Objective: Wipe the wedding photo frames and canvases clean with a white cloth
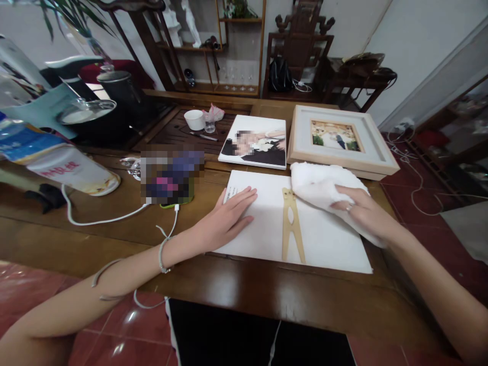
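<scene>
A white panel point(328, 244) lies face down on the wooden table point(244, 290), with a pale wooden stand piece point(292, 223) on its back. My left hand point(224, 221) rests flat on the panel's left edge, fingers stretched out. My right hand point(362, 211) presses a white cloth point(316, 185) onto the panel's upper right part, fingers curled over the cloth.
A framed photo point(339, 140) and an unframed photo print point(255, 142) lie behind the panel. A phone on a white charging cable point(168, 203) sits to the left. A white cup point(194, 119), a kettle point(118, 86) and a plastic bag point(57, 162) stand further left.
</scene>
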`<state>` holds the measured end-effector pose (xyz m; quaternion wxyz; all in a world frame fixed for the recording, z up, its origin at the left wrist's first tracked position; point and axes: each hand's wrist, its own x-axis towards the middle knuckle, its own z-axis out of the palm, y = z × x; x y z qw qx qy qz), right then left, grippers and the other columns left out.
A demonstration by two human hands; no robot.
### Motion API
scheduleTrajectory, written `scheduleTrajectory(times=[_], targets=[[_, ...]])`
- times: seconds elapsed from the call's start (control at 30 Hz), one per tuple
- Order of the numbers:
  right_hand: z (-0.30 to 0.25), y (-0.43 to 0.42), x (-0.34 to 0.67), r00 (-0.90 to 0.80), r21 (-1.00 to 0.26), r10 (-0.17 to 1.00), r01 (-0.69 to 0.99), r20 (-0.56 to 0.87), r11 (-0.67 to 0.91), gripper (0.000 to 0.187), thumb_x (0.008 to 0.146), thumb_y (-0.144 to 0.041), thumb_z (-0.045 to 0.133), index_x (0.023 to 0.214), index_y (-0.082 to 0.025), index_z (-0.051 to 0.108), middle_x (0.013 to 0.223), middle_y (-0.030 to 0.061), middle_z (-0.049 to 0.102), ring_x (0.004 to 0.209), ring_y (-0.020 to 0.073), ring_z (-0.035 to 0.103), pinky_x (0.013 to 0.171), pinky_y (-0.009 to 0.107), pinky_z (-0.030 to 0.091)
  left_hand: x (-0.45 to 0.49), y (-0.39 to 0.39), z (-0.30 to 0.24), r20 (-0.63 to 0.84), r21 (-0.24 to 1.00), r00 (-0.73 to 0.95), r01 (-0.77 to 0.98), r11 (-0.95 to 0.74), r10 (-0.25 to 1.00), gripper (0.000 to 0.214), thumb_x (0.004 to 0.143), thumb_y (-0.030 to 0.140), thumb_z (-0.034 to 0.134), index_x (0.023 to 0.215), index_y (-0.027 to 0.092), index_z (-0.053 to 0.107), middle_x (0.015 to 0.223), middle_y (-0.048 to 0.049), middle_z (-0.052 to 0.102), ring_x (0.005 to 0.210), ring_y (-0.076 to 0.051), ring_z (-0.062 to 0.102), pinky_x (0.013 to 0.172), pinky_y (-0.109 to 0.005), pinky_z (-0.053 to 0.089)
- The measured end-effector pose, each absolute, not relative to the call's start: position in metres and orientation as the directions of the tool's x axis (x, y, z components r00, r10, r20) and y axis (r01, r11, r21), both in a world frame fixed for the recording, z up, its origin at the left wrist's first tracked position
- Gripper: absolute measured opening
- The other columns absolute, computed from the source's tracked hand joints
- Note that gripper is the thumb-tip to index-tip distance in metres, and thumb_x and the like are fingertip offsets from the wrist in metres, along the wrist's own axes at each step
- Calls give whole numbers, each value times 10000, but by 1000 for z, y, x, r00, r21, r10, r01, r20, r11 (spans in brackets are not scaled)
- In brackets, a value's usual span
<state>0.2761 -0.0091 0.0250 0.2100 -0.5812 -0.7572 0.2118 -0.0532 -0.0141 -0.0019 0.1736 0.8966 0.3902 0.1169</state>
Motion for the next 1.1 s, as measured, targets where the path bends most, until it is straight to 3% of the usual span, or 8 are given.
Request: scheduleTrajectory(times=[0.1, 0.2, 0.3, 0.47, 0.6, 0.73, 0.9, 1.1], targets=[[23, -10, 261, -319, -522, 944, 793, 83, 314, 212, 811, -273, 425, 897, -216, 610, 1250, 65, 592, 1304, 356, 360, 1034, 550, 327, -54, -13, -5, 84, 393, 665, 662, -638, 742, 485, 971, 285, 331, 1437, 211, 219, 1509, -85, 280, 1410, -216, 202, 1149, -528, 94], [23, -47, 257, -379, -424, 923, 827, 62, 368, 175, 770, -232, 428, 861, -215, 577, 1308, 74, 550, 1351, 381, 238, 970, 574, 403, -54, -13, -6, 106, 381, 667, 658, -650, 737, 483, 969, 281, 329, 1435, 200, 232, 1506, -97, 283, 1409, -222, 206, 1148, -527, 107], [27, -102, 264, -460, -351, 888, 829, 13, 435, 172, 753, -173, 430, 829, -232, 572, 1285, 68, 572, 1351, 358, 241, 898, 536, 487, -54, -14, -6, 104, 381, 669, 657, -650, 736, 481, 968, 274, 327, 1434, 191, 240, 1503, -104, 288, 1405, -233, 217, 1145, -535, 112], [34, -146, 287, -541, -337, 841, 791, 4, 510, 402, 807, -235, 471, 1200, -302, 520, 1350, 51, 520, 1244, 310, 457, 863, 460, 540, -53, -13, -6, 109, 375, 670, 657, -654, 734, 462, 966, 262, 328, 1419, 187, 279, 1499, -112, 294, 1400, -247, 229, 1139, -550, 111], [31, -96, 283, -494, -377, 867, 817, -66, 437, 302, 872, -372, 419, 1093, -252, 586, 1286, 89, 573, 1268, 339, 419, 867, 457, 530, -54, -14, -7, 110, 369, 680, 649, -665, 725, 449, 967, 263, 326, 1407, 179, 300, 1495, -118, 300, 1400, -240, 233, 1138, -552, 105], [25, -30, 262, -470, -407, 882, 808, -13, 425, 217, 893, -371, 379, 939, -230, 537, 1266, 101, 571, 1362, 355, 232, 1001, 551, 379, -56, -13, -8, 123, 372, 682, 642, -671, 721, 451, 967, 273, 332, 1410, 197, 298, 1498, -110, 297, 1403, -231, 225, 1143, -541, 104], [27, -23, 230, -421, -352, 906, 842, 42, 408, 151, 835, -211, 357, 922, -234, 478, 1262, 130, 562, 1357, 382, 231, 957, 647, 360, -56, -12, -10, 137, 390, 679, 632, -670, 721, 462, 963, 275, 341, 1418, 217, 290, 1498, -103, 298, 1400, -244, 231, 1143, -546, 103], [34, -96, 189, -718, -360, 694, 636, 48, 683, 328, 635, -78, 458, 915, -228, 542, 1483, 78, 330, 1388, 328, 158, 1096, 651, 100, -55, -12, -9, 131, 387, 678, 637, -667, 723, 452, 963, 268, 344, 1410, 209, 312, 1495, -109, 306, 1395, -251, 246, 1142, -547, 120]])
